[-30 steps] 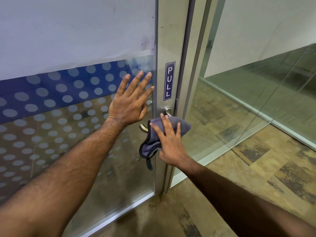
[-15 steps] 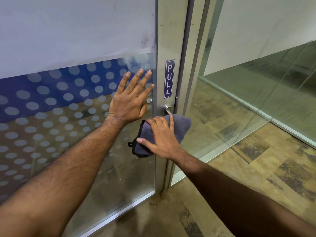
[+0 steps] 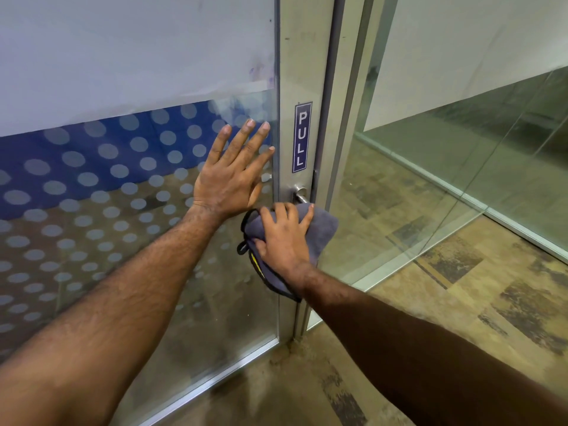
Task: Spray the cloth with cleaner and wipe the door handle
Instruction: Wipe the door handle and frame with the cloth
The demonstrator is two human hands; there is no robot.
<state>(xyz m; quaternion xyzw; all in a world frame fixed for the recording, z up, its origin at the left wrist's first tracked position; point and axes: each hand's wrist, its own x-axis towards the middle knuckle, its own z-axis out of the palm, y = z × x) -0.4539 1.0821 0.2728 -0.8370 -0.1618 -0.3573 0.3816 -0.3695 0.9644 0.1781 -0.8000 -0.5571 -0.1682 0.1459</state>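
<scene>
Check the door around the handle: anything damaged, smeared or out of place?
Purple smudges mark the frosted film near its lower right corner, and its bottom edge looks uneven there. Grime sits at the foot of the door frame. The cloth covers the handle, so its state is hidden.

A glass door (image 3: 123, 210) fills the left, with its metal frame (image 3: 302, 72) running down the middle. A PULL sign (image 3: 301, 137) sits on the frame, and the handle (image 3: 299, 193) is just below it. The left hand (image 3: 233, 179) lies flat on the glass, left of the sign. The right hand (image 3: 284, 238) presses a cloth (image 3: 322, 232) over the handle, below and right of the left hand. A glass wall (image 3: 461, 164) stands to the right, above the floor (image 3: 461, 302).
</scene>
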